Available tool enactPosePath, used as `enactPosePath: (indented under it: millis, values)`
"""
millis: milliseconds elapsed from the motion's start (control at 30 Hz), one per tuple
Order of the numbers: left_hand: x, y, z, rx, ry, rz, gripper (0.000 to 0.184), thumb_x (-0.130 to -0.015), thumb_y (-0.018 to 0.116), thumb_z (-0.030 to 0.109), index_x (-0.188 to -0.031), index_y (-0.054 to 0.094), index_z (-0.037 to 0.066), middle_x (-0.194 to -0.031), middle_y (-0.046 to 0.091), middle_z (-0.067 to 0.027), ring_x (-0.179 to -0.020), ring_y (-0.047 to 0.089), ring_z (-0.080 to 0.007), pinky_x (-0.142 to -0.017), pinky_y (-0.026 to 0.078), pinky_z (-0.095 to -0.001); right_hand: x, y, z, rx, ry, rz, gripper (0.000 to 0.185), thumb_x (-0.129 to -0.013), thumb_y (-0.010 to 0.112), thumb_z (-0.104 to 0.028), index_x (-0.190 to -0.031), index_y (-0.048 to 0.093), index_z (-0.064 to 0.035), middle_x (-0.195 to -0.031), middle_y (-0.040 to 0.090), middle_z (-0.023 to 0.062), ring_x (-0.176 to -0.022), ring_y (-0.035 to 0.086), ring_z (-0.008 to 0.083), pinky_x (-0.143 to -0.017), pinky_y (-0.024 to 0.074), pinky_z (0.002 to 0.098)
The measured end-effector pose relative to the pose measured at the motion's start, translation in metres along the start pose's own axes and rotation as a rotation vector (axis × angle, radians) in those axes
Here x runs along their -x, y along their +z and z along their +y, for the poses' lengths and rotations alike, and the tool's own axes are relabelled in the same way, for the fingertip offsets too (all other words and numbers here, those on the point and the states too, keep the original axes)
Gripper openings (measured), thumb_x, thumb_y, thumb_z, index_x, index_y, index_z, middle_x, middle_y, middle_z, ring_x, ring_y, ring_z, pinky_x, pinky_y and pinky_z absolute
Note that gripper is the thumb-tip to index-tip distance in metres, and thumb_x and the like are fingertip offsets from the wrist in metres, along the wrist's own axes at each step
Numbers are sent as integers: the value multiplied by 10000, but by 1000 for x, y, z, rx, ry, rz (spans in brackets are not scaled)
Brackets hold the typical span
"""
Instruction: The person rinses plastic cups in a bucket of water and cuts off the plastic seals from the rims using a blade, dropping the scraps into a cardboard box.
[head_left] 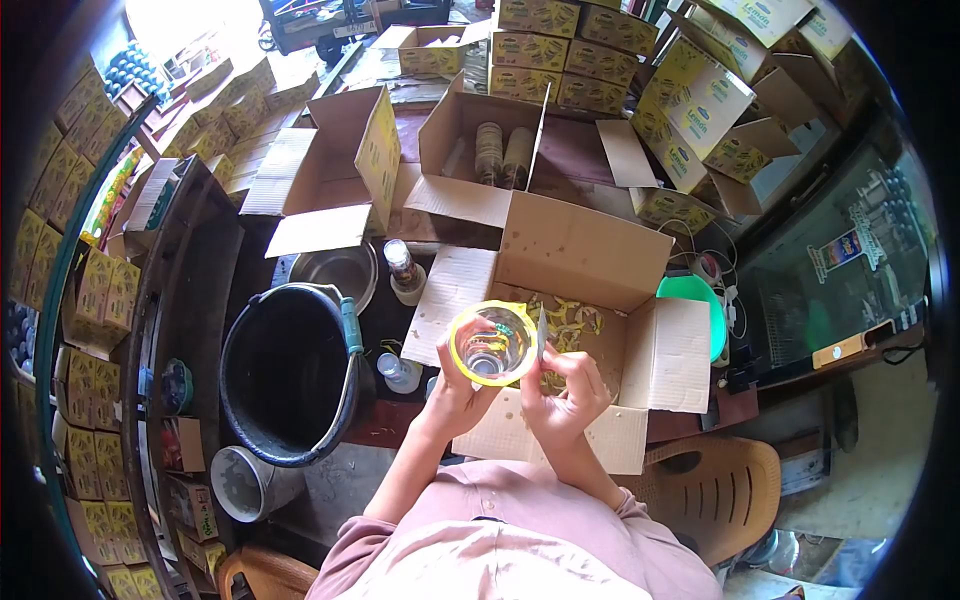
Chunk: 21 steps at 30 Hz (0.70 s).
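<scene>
My left hand (455,392) is wrapped around a clear plastic cup (487,362) with a yellow rim and some green print. The cup's mouth faces me. On its right side, my right hand (568,395) pinches a thin, flat grey blade (542,328), which stands upright close against the yellow rim. Whether the blade touches the rim I cannot tell, and its handle is hidden in my fingers. Beneath both hands is an open cardboard box (585,240) with yellow scraps (570,325) scattered inside.
A black bucket (235,375) stands at left, near a metal bowl (345,265) and two bottles. Behind, another open box (455,125) holds stacked cups (488,155). A green basin (700,300) and a brown plastic chair (715,490) are on the right. Yellow cartons (525,50) are piled around.
</scene>
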<state>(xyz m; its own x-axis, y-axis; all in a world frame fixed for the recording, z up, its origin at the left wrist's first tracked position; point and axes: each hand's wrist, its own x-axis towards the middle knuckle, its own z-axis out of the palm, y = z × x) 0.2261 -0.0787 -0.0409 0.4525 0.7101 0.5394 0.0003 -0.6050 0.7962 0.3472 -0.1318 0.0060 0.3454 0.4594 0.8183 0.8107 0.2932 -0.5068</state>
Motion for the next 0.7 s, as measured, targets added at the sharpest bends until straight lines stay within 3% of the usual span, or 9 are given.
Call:
enactPosePath:
  millis: [333, 433, 700]
  values:
    - [-1, 1, -1, 29, 46, -56, 655, -784, 608, 16, -1244, 142, 21, -1186, 372, -212, -1043, 501, -279, -852, 434, -365, -7, -4, 6, -21, 54, -50, 146, -643, 681, 40, -733, 582, -20, -693, 619, 101, -581, 608, 184, -521, 475, 250]
    - [-1, 3, -5, 91, 56, -47, 686, -789, 603, 24, -1270, 113, 22, -1193, 361, -217, -1061, 480, -286, -867, 431, -368, -3, -3, 9, -124, 217, -31, 138, -661, 686, 30, -726, 575, -19, -698, 623, 101, -593, 616, 176, -528, 480, 248]
    - [0, 4, -9, 180, -16, -42, 722, -797, 588, 21, -1294, 65, 7, -1192, 346, -224, -1089, 449, -293, -890, 421, -374, -3, -11, -1, -53, 127, -22, 156, -645, 695, 28, -692, 562, -40, -654, 613, 89, -542, 602, 169, -506, 471, 246]
